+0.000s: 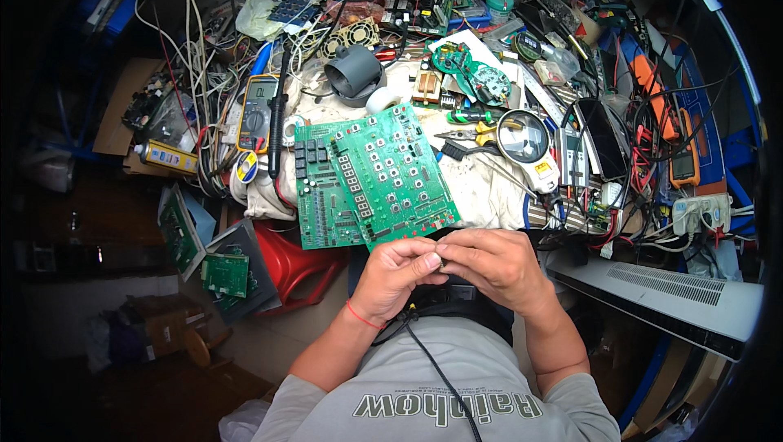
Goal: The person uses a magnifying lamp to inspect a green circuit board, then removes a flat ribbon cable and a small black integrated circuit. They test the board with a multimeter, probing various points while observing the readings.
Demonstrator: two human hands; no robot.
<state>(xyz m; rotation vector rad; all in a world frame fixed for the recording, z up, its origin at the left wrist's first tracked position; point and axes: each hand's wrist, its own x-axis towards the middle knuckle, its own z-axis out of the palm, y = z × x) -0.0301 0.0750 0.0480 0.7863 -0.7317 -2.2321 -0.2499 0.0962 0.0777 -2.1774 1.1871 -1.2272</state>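
**A:** ok what are the hands even doing here? can't see much past the knuckles.

**B:** they're together, left hand point(405, 271) and right hand point(502, 269) meeting at the fingertips, pinched on a small dark piece point(441, 262). it's mostly covered by the fingers, so I can't tell what it is.

**A:** why so close to the body?

**B:** my guess: a tiny thing is easier to see and steady with both hands right under your eyes. the forearms angle inward, elbows out, thumbs and index fingers doing the gripping. the red cord bracelet point(364, 316) is on the left wrist.

**A:** and the boards?

**B:** just beyond the hands there's a green circuit board with push buttons and a digit display point(397, 177), laid slantwise over a green circuit board with black blocks point(326, 209), which sticks out to its left. probably put there for easy reach. can't tell if the fingers touch the near edge.

**A:** tools?

**B:** past the right hand, on a rumpled white cloth point(485, 193): a black-handled brush point(461, 149) and a round magnifying glass point(522, 136), handy to that side I'd say.
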